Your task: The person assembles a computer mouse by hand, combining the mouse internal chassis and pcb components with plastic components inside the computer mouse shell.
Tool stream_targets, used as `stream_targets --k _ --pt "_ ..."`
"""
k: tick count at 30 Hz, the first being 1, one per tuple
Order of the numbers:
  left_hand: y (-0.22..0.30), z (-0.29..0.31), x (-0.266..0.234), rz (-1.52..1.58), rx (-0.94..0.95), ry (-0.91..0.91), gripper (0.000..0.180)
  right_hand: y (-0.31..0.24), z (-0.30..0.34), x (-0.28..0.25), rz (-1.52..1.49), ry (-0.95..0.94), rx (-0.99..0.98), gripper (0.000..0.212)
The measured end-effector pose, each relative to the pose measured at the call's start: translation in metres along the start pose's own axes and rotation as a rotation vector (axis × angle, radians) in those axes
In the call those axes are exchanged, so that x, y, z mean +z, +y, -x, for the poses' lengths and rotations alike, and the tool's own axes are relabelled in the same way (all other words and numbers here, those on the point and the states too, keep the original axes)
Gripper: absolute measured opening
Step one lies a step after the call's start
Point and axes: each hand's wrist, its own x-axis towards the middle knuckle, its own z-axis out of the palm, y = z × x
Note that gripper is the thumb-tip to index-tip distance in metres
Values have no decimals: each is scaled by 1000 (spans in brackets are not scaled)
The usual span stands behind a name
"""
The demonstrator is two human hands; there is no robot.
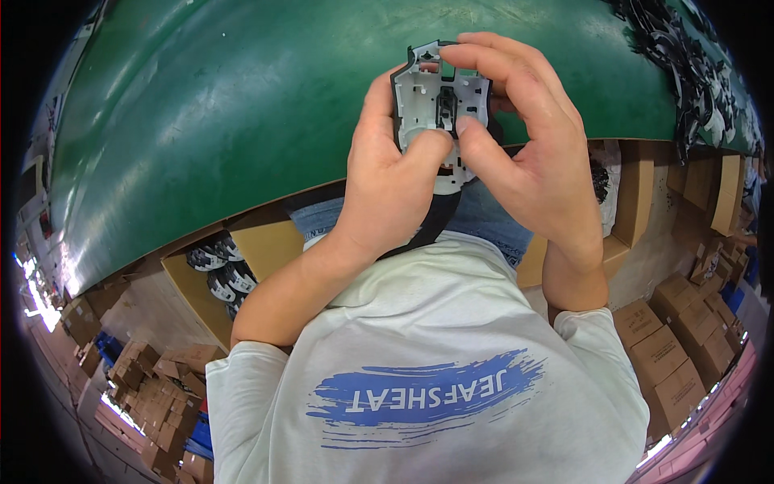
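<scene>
Above the near edge of the green tabletop, both hands hold a hollow plastic shell (418, 105), grey-white inside with a black rim. Its shape resembles a computer mouse cover; posts, slots and a black piece in the middle show inside. My left hand (383, 173) wraps around its left side, thumb pressed on the lower inside. My right hand (538, 141) grips the right side, with the index finger at the top edge and the thumb inside near the black piece. The shell's underside and the fingers beneath it are hidden.
The green table (242, 105) spans the front. Black and white plastic parts (685, 73) are heaped at its right. Below the edge, an open carton (262, 250) at left holds similar shells; another carton (637, 194) stands at right. Stacked cardboard boxes (661, 363) stand behind on both sides.
</scene>
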Motion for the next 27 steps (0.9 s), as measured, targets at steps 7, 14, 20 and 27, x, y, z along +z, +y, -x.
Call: stream_targets --k 7,14,20,27 --pt "-15 1 0 -136 288 88 56 -10 8 9 -97 -26 174 58" --pt "-17 -2 -1 -194 366 78 54 12 18 37 -173 186 70 51" --pt "-24 -7 -4 -266 415 109 52 11 14 31 -254 59 159 69" --pt "-33 -10 -10 -296 419 148 50 -10 6 31 -241 34 359 67"
